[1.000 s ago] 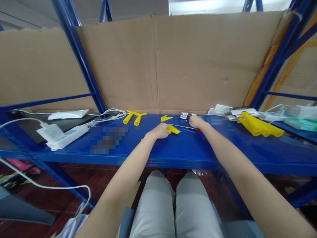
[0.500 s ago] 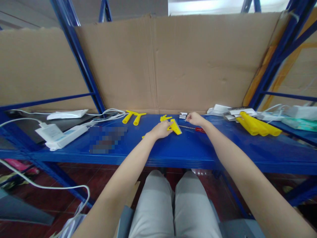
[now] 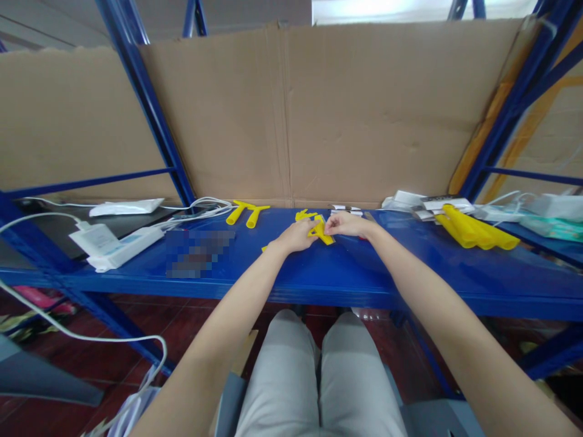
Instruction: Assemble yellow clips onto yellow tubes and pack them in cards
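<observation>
My left hand [image 3: 297,236] is closed around a yellow plastic scraper head [image 3: 326,239], held low over the blue shelf top [image 3: 319,273]. A pale strip runs along its right edge. Pinched fingertips of my right hand [image 3: 345,224] meet that edge; anything between them is too small to make out. A red screwdriver handle [image 3: 363,238] shows only in part beneath my right wrist. Just behind my left hand lies another yellow piece [image 3: 304,214]. White and dark small packets [image 3: 345,209] sit behind my right hand.
Two yellow T-shaped handles [image 3: 251,216] lie at the back left. More yellow tubular handles [image 3: 478,229] rest on white boxes [image 3: 437,205] at right. A white power strip [image 3: 122,249] with cables stands at left. Cardboard [image 3: 364,115] walls the back.
My right hand has moved left from the small packets at the back to the edge of the scraper head. My left hand stays in place, still gripping it.
</observation>
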{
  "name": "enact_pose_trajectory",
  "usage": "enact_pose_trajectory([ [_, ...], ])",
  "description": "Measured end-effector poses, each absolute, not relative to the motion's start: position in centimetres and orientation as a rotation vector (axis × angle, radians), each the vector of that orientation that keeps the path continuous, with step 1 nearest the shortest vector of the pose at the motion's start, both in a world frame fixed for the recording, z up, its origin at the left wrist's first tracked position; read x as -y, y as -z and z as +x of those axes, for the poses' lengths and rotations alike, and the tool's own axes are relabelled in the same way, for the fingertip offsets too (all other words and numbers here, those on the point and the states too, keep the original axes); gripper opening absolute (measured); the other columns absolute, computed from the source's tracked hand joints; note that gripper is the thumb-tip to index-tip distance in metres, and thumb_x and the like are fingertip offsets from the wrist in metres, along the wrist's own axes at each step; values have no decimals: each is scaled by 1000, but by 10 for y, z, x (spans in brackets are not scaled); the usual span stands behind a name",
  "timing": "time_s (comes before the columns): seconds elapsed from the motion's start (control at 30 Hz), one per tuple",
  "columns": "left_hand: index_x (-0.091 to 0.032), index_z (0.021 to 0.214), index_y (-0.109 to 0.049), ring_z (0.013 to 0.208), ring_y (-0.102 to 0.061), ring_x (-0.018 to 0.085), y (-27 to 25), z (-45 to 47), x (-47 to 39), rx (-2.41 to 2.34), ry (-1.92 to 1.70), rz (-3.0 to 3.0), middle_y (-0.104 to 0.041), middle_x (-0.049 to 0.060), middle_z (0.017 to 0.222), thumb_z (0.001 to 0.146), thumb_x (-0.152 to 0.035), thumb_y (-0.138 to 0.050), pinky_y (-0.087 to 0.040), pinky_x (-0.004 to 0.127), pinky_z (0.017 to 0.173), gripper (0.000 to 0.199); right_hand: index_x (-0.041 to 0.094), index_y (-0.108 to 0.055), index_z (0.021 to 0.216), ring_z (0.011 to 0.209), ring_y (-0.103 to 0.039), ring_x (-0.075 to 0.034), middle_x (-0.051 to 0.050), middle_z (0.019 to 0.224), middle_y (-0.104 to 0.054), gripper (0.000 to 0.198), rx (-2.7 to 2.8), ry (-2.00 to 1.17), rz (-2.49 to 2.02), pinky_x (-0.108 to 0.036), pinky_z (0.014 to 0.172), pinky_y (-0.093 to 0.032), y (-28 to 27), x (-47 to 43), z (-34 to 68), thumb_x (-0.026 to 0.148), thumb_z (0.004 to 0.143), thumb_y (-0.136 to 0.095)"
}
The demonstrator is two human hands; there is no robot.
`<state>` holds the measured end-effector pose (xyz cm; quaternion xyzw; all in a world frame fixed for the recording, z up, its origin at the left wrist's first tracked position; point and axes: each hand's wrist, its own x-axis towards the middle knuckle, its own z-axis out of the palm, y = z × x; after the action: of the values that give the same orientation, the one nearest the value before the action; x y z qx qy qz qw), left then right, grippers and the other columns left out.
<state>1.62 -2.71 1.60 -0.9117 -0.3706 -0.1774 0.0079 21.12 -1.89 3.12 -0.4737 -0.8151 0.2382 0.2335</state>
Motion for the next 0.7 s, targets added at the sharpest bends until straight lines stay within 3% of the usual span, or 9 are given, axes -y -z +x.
enact_pose_trajectory([
  [0.23, -17, 125, -58, 120, -55, 27, -20, 16, 30, 1211, 520, -2841, -63, 10, 125, 87, -21, -55, -39, 40, 107, 38, 16, -64, 66, 64, -58, -12, 1, 68, -65, 3, 2179, -681, -1276, -24, 67, -48, -29, 18, 211, 18, 68, -63],
  [0.7, -18, 116, -63, 109, -62, 26, -15, 16, 25, 1127, 646, -2832, -67, 9, 115, 83, -18, -59, -46, 43, 99, 33, 18, -60, 66, 64, -54, -11, 3, 66, -60, 13, 2157, -860, -1135, -26, 66, -44, -25, 15, 214, 26, 61, -70],
])
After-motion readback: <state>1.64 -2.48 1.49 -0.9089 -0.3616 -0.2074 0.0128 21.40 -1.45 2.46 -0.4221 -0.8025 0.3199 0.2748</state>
